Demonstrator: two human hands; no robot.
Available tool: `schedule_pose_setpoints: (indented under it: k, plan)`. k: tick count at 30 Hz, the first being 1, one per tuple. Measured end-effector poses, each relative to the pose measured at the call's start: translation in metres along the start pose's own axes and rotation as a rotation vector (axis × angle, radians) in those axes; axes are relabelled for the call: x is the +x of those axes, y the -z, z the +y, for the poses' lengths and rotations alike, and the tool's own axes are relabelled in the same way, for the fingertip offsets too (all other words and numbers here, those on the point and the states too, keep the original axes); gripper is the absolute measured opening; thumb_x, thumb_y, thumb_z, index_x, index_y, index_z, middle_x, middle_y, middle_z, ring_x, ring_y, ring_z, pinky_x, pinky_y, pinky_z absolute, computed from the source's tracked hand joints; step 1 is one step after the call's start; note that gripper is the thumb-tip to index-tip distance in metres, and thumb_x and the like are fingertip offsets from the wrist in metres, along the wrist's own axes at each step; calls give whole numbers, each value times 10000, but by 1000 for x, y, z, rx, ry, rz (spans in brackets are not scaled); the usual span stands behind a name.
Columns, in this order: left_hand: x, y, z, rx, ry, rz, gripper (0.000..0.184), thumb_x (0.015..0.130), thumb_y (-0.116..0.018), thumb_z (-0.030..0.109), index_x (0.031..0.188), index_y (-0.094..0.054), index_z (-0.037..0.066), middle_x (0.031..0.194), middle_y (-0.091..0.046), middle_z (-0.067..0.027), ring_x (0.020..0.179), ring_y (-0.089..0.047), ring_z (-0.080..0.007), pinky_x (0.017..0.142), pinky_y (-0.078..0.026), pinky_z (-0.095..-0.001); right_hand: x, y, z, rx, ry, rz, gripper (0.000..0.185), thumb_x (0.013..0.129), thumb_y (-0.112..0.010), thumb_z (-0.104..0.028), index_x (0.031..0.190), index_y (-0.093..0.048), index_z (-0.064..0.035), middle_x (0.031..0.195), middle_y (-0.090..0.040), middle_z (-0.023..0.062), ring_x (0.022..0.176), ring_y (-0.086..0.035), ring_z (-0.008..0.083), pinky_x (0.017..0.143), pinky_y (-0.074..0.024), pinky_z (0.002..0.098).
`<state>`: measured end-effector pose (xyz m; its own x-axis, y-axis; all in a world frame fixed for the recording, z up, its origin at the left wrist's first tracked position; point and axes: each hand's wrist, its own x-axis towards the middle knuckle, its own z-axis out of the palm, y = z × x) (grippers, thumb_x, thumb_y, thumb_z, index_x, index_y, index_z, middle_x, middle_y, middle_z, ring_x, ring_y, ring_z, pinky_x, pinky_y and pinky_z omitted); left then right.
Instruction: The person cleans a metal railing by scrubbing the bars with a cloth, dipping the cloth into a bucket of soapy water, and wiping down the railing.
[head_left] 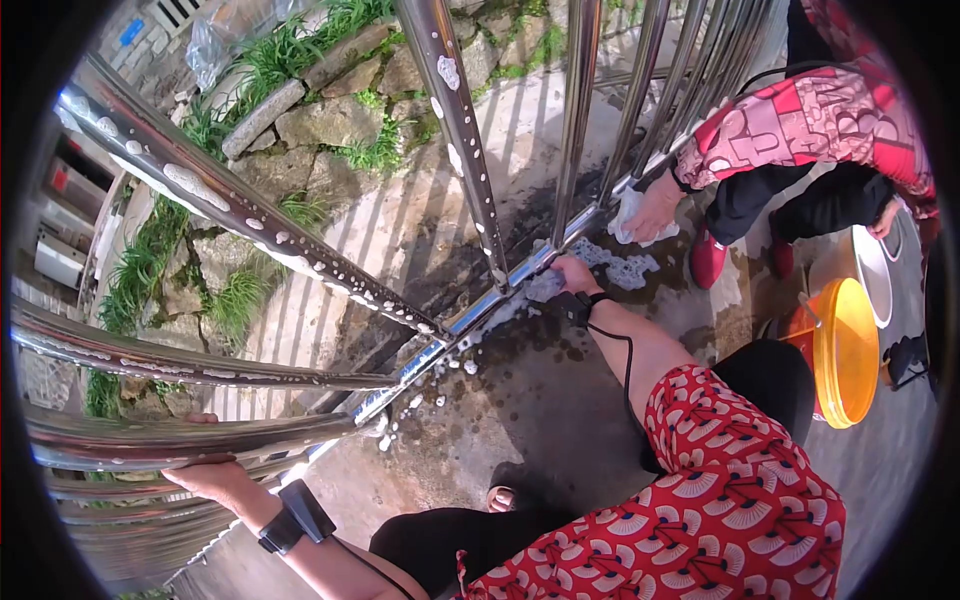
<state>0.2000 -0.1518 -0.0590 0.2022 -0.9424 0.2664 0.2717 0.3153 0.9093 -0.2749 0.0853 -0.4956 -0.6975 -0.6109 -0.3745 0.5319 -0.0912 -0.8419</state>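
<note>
My left hand [218, 482] is wrapped round a shiny steel railing bar [285, 438] at the lower left, with fingertips showing on its far side. Low down at the middle, my right hand [575, 274] presses a wet, pale cloth [545, 287] against the bottom rail [470, 318]; its fingers are partly hidden. White suds cling to another steel bar [250, 222] and lie on the ground below the rail. Both my wrists wear a black strapped device with a cable.
At the right another person's hand [655, 205] holds a white, foamy cloth [630, 220] by the rail. An orange-yellow bucket [845, 350] and a white basin [872, 275] stand on the concrete. Beyond the railing are stones [340, 122] and grass [240, 300].
</note>
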Motion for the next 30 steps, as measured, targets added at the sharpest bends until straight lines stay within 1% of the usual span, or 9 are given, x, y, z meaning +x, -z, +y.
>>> schedule_pose_setpoints:
  k: [1,5,9,14,16,18,23,27,30]
  plan:
    - [3,4,-1,-32,42,-12,440,878,-319,376,850,-551,3,702,-571,-135,642,-557,-244,613,-490,-357,-4,-5,8,272,-43,8,210,760,-469,-59,924,-581,9,884,-625,146,797,-628,296,775,-516,436]
    - [12,16,-10,-16,16,-81,432,866,-338,381,828,-556,11,714,-569,-136,651,-552,-241,616,-487,-357,-79,-77,-22,370,-169,-135,216,780,-448,-45,947,-571,14,926,-627,147,821,-624,291,810,-500,410]
    - [15,17,-11,-85,29,-49,398,847,-367,365,807,-555,17,710,-561,-131,641,-542,-241,607,-479,-365,-74,-106,44,317,-403,-274,288,770,-434,-23,1036,-534,27,1010,-609,161,914,-608,300,889,-464,435]
    - [9,9,-7,-58,-5,-52,396,840,-372,373,819,-550,20,707,-543,-129,633,-518,-239,583,-458,-364,-75,-142,108,679,-507,-436,434,743,-417,29,1175,-457,25,1123,-563,186,1065,-550,325,1005,-369,488]
    - [7,8,-6,-72,2,-80,452,874,-328,395,861,-544,-1,723,-536,-139,655,-511,-235,622,-447,-367,-80,-153,118,652,-588,-511,392,749,-415,38,1137,-466,53,1115,-565,191,1055,-552,337,998,-377,489]
    - [4,9,-7,-94,8,-93,453,872,-335,407,861,-539,1,714,-530,-136,649,-506,-234,614,-441,-367,-126,-193,67,743,-625,-360,154,775,-463,-10,885,-544,63,882,-629,197,840,-630,318,847,-489,450]
    - [-1,-2,-6,-199,-34,-61,504,908,-345,479,753,-478,18,624,-485,-112,547,-490,-230,521,-429,-340,-149,-234,77,751,-849,-406,429,799,-387,17,1222,-373,86,1258,-452,238,1186,-444,365,1063,-271,531]
    - [-4,-7,-2,-179,20,50,554,897,-277,560,806,-482,54,570,-509,-125,512,-520,-246,477,-464,-347,-139,-263,151,721,-963,-399,229,823,-406,-28,1037,-458,35,1154,-501,242,1135,-469,382,993,-321,595]
    - [-2,0,-6,-209,-4,-34,509,915,-314,510,800,-490,47,580,-506,-115,511,-518,-238,488,-466,-344,-173,-282,92,678,-853,-383,200,838,-405,-52,1003,-466,43,1164,-478,250,1153,-445,383,982,-325,610]
